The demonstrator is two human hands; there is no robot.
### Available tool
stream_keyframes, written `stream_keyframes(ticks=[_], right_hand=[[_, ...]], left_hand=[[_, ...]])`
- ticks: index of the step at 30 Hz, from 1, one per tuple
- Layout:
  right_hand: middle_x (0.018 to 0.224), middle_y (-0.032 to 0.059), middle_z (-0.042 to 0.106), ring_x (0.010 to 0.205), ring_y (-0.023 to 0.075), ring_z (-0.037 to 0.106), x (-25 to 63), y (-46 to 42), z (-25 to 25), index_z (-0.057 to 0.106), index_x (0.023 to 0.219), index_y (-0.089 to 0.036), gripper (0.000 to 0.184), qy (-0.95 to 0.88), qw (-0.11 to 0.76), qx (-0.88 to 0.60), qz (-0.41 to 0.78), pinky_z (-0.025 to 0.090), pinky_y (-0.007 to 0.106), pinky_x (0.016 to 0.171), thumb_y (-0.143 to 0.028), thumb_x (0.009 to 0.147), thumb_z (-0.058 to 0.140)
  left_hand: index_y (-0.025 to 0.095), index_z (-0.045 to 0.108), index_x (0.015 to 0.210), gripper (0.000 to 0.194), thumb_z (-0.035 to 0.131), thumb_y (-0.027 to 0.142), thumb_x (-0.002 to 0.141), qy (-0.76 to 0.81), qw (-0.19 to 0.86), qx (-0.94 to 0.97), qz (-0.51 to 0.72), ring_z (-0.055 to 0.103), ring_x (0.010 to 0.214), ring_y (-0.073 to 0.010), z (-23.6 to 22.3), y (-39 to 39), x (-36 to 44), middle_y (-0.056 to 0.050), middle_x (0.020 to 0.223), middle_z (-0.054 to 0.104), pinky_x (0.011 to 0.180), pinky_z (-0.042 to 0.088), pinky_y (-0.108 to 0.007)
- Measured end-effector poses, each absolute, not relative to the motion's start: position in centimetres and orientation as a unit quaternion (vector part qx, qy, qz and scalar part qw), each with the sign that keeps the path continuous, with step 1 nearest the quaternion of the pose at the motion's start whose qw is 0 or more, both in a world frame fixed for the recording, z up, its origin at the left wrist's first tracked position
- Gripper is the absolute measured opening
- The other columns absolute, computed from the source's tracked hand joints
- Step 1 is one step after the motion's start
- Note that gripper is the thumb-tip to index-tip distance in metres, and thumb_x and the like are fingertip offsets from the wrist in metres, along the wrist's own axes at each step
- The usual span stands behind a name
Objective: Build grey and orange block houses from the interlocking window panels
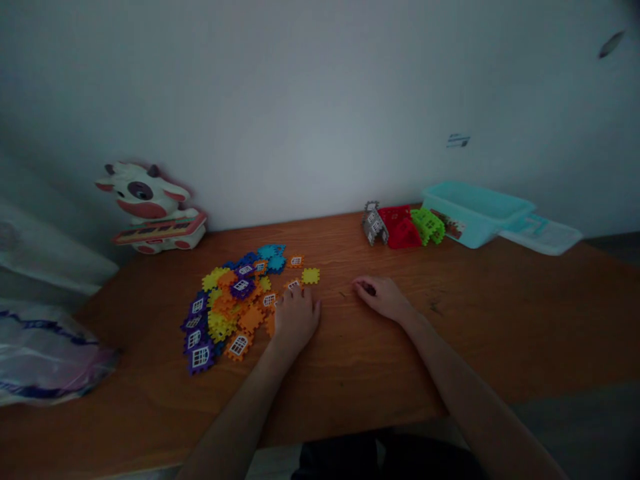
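My left hand (296,319) lies palm down with its fingers spread at the right edge of a heap of interlocking building tiles (235,300). Its fingers rest over orange tiles, partly hiding them. The heap mixes purple, yellow, orange and blue pieces, some with white window inserts. Just past my left fingertips lies a yellow square tile (311,275). My right hand (383,296) rests on its side on the wooden table (350,373), fingers loosely curled in, a dark gap showing inside the curl and no piece visible in it.
At the back stand joined grey tiles (374,225), a red piece (400,227) and green tiles (428,227). Beside them is a turquoise bin (475,210) with a pale lid (543,233). A cow toy keyboard (155,213) and a plastic bag (45,353) are at left.
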State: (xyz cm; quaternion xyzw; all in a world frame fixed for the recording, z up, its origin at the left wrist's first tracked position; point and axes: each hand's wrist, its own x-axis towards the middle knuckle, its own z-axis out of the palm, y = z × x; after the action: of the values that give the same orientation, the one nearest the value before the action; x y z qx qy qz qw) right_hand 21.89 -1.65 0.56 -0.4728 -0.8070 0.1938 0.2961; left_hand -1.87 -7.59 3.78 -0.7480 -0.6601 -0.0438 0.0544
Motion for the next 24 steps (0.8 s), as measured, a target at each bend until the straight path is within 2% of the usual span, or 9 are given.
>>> stream_keyframes(ticks=[5,9,13,17,20,24], right_hand=[[0.092,0.0065,0.079,0.076,0.0196,0.07,21.9,-1.7,0.6,0.074,0.103,-0.023,0.025,-0.808,0.295,-0.474,0.191,0.052,0.031,0.072,-0.032,0.096,0.052],[0.091,0.0067,0.079,0.074,0.0194,0.07,21.9,-1.6,0.6,0.074,0.104,-0.022,0.025,-0.81,0.294,-0.471,0.19,0.052,0.031,0.07,-0.03,0.095,0.052],[0.085,0.0065,0.077,0.071,0.0189,0.069,21.9,-1.6,0.5,0.074,0.104,-0.02,0.025,-0.81,0.298,-0.469,0.188,0.051,0.03,0.067,-0.03,0.095,0.053],[0.084,0.0052,0.075,0.074,0.0195,0.067,21.8,-1.6,0.6,0.073,0.105,-0.022,0.022,-0.814,0.304,-0.462,0.177,0.053,0.032,0.072,-0.033,0.094,0.059],[0.099,0.0073,0.076,0.092,0.0226,0.069,21.8,-1.6,0.6,0.072,0.109,-0.023,0.021,-0.823,0.313,-0.444,0.164,0.054,0.038,0.086,-0.032,0.093,0.062],[0.125,0.0098,0.071,0.114,0.0263,0.065,21.9,-1.5,0.3,0.066,0.125,-0.025,0.033,-0.836,0.322,-0.415,0.16,0.049,0.046,0.101,-0.031,0.093,0.063]], left_hand=[[0.015,0.066,0.112,0.028,0.048,0.032,0.098,-0.561,0.022,-0.824,-0.082,0.06,0.111,-0.0371,3.2,-8.0,-1.2,-0.02,0.123,0.064,0.091,0.052,-0.055],[0.019,0.063,0.12,0.028,0.047,0.032,0.1,-0.433,-0.008,-0.895,-0.11,0.058,0.117,-0.0313,2.7,-8.3,-1.1,-0.013,0.137,0.059,0.102,0.05,-0.051],[0.019,0.06,0.126,0.029,0.045,0.026,0.102,-0.336,-0.046,-0.93,-0.142,0.055,0.128,-0.0265,2.2,-8.4,-0.7,-0.011,0.137,0.059,0.112,0.045,-0.043],[0.018,0.059,0.128,0.03,0.047,0.024,0.1,-0.315,-0.056,-0.934,-0.157,0.054,0.13,-0.0271,1.9,-8.1,-0.7,-0.012,0.136,0.059,0.113,0.045,-0.044],[0.02,0.06,0.125,0.028,0.047,0.023,0.1,-0.309,-0.077,-0.932,-0.172,0.058,0.126,-0.0255,1.7,-8.1,-0.8,-0.011,0.133,0.062,0.109,0.049,-0.043],[0.022,0.058,0.128,0.03,0.042,0.022,0.102,-0.269,-0.123,-0.934,-0.201,0.058,0.126,-0.0213,1.4,-8.4,-0.8,-0.009,0.133,0.063,0.11,0.05,-0.039]])
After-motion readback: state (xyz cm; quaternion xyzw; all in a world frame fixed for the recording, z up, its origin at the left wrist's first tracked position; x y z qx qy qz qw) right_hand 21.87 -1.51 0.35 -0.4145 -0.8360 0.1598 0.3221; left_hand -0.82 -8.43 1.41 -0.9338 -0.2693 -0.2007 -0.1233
